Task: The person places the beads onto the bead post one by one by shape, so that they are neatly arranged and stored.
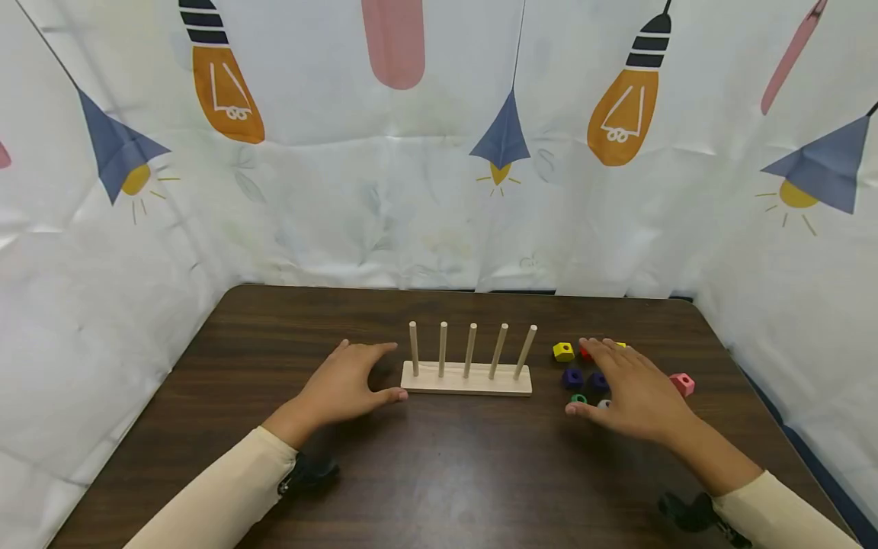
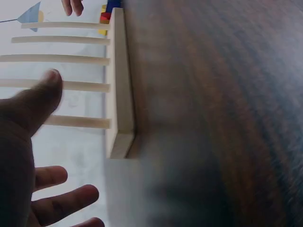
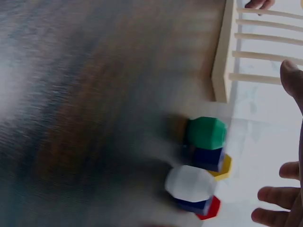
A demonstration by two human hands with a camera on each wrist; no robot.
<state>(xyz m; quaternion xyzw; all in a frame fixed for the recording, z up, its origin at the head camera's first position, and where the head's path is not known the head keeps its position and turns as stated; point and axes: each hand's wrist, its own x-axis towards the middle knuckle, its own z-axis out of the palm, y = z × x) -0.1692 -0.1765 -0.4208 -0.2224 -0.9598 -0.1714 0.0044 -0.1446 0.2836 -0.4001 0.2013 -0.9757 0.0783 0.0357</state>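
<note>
A spread left hand [image 1: 344,387] hovers beside a pegged rack [image 1: 466,385], a likewise spread right hand [image 1: 638,394] near beads [image 1: 573,380] toward the right edge of the worktop [image 1: 453,480].

A dark wood-grain surface [image 1: 453,480] with rounded far corners stands before a creased white cloth [image 1: 309,206], which rises behind it and along both sides. Printed on the cloth are two orange bulbs [image 1: 623,114] with striped black caps, three blue lampshades [image 1: 504,133], pink shapes [image 1: 394,46] and faint leaves [image 1: 250,187].
</note>
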